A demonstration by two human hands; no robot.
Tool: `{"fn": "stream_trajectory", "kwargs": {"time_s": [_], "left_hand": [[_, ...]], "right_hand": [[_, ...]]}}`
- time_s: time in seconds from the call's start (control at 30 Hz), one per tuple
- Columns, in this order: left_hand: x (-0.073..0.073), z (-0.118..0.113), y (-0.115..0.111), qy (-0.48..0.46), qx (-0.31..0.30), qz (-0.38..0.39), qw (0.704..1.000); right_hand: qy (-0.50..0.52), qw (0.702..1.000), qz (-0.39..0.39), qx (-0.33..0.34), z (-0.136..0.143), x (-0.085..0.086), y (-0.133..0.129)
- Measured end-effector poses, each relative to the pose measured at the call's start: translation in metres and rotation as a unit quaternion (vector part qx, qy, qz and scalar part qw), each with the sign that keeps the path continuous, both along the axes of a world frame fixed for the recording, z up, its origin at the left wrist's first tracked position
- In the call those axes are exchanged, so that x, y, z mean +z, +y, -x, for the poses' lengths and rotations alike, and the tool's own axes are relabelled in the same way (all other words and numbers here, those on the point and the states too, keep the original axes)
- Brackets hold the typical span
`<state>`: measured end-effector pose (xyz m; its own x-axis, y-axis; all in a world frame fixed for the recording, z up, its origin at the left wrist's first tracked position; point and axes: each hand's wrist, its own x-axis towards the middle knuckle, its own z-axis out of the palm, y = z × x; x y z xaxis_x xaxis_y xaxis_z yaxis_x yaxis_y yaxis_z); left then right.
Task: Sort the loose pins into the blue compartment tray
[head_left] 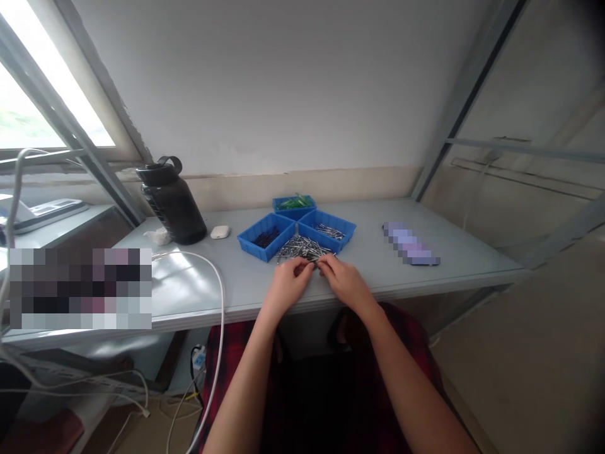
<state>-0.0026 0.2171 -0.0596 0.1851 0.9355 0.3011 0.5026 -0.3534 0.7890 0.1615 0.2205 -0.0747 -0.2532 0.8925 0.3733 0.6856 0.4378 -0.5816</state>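
Near the table's front edge, my left hand (293, 279) has its fingers drawn together in a pinch; what is between them is too small to name. My right hand (341, 276) faces it a short gap away, thumb and fingertips closed on something too small to make out. Just beyond both hands lies a loose pile of thin metal pins (302, 244). Behind the pile, a left blue bin (255, 251) holds small dark pieces (266, 238), and a right blue bin (347, 234) holds more metal pins (329, 231). Green pieces (295, 202) fill a third blue bin (293, 213) at the back.
A dark bottle (174, 205) and a small white case (220, 232) stand to the left on the grey table (368, 252). A white cable (221, 296) hangs over the front edge. On the right lies a phone (410, 244). Metal frame posts border both sides.
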Motion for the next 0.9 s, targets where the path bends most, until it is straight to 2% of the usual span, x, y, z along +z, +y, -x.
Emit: {"fn": "stream_trajectory", "kwargs": {"time_s": [0.13,0.27,0.47,0.9], "left_hand": [[-0.0002,0.0002,0.0013,0.004,0.0,0.005,1.0],[-0.0004,0.0004,0.0022,0.002,0.008,0.017,1.0],[-0.0019,0.0005,0.0023,0.015,-0.03,0.001,0.999],[-0.0057,-0.0002,0.0036,-0.016,-0.006,0.014,1.0]], "right_hand": [[0.002,1.0,0.001,-0.013,0.0004,-0.0009,0.0009],[0.014,1.0,0.001,0.003,-0.0004,-0.0008,0.0001],[0.021,1.0,0.009,0.002,-0.0006,0.0006,0.0003],[0.029,0.999,0.041,0.016,-0.0022,0.0019,0.0041]]}}
